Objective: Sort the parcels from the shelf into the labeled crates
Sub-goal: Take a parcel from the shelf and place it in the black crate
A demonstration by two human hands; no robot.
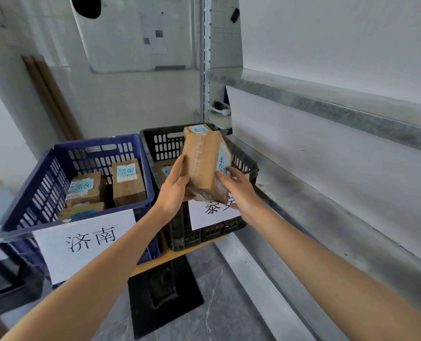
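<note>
A brown cardboard parcel [203, 163] with blue labels is held tilted above the front of the black crate [250, 166]. My left hand [173, 190] grips its left side and my right hand [239, 190] holds its right side and lower end. The black crate carries a white paper label [204, 217] and holds at least one more parcel [166, 172]. To the left, the blue crate [44, 183], with its own white label [86, 242], contains several labeled parcels [128, 180].
Both crates sit on a small wooden table [172, 254] with a black pedestal base [162, 291]. A metal shelf unit [327, 168] runs along the right. A whiteboard [130, 33] hangs on the back wall. Grey tiled floor lies below.
</note>
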